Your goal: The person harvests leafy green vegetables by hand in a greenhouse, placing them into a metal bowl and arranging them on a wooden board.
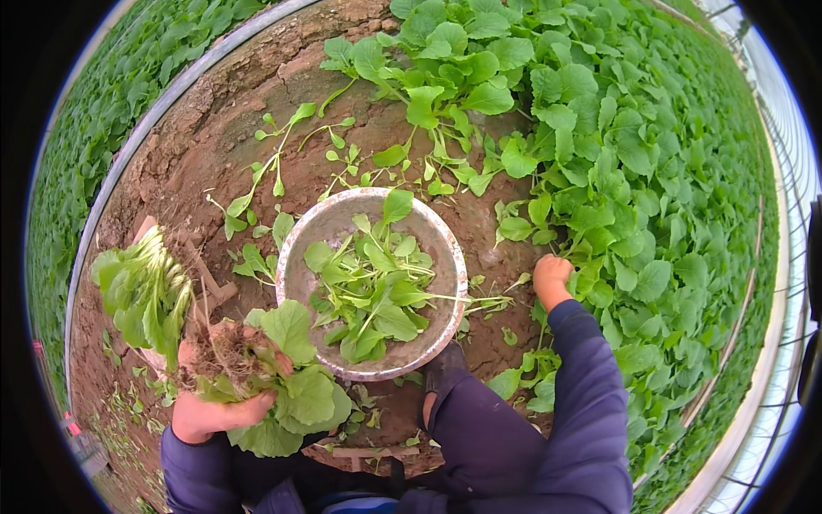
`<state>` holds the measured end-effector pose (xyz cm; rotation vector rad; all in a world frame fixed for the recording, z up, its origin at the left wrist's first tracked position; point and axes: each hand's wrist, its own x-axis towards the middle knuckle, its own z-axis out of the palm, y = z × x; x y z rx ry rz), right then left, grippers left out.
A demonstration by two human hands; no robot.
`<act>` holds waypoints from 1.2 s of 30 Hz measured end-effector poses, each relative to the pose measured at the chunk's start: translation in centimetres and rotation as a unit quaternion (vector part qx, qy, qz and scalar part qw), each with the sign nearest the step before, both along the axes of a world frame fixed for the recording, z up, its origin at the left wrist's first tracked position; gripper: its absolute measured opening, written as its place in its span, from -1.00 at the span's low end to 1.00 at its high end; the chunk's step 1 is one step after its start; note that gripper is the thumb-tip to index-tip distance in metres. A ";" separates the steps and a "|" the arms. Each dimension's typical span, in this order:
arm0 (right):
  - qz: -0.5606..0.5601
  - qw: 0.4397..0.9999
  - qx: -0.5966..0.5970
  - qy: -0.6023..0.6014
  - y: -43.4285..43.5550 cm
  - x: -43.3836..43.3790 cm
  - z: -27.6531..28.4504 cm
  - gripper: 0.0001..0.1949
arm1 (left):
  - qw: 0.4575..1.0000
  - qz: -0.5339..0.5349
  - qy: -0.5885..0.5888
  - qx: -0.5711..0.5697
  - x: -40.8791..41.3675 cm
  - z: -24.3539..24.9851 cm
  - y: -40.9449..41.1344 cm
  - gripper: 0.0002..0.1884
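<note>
My left hand [221, 411] is closed around a bunch of leafy greens [302, 392], its soil-covered roots [225, 360] pointing up and its broad leaves hanging to the right. My right hand [553, 277] reaches down at the edge of the standing leafy crop [636, 212]. Its fingers are curled low against the stems, and leaves partly hide what they touch. Between the two hands stands a round, worn basin [459, 283] with a pile of loose green leaves [379, 289] inside. One pale stem sticks out over its right rim.
A stacked bundle of greens [144, 289] lies at the left by pieces of wood [215, 295]. Pulled plants [270, 173] are scattered on the brown soil [212, 141]. A grey pipe-like edging [122, 154] borders another bed. My shoe [446, 366] touches the basin's near side.
</note>
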<state>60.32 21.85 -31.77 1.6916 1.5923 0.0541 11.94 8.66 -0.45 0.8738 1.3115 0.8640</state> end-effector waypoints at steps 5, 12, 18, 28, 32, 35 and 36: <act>0.136 0.985 0.022 0.101 -1.9 2.5 -0.3 -0.84 | 0.996 -0.062 0.041 0.057 0.9 0.6 0.8 -0.54; 0.141 0.894 0.195 0.378 -0.1 -5.4 8.9 -0.62 | 0.994 -0.046 0.033 0.098 1.3 1.3 0.7 -0.69; 0.080 0.796 0.219 0.559 -1.0 -10.4 18.1 -0.56 | 0.991 -0.062 -0.013 0.116 1.3 0.4 0.0 -0.68; 0.124 0.595 0.322 0.726 -4.4 -16.7 29.5 -0.55 | 0.981 -0.089 -0.080 0.155 1.9 0.0 -0.2 -0.64; -0.063 0.533 0.223 0.814 -5.9 -18.0 32.4 -0.72 | 0.975 -0.103 -0.126 0.154 2.2 -0.6 -0.5 -0.64; -0.085 0.505 0.276 0.814 -7.2 -19.6 33.7 -0.84 | 0.968 -0.125 -0.145 0.162 3.0 -1.0 -0.6 -0.63; -0.082 0.488 0.299 0.815 -7.3 -20.1 33.4 -0.86 | 0.967 -0.129 -0.147 0.164 3.2 -0.7 -0.9 -0.63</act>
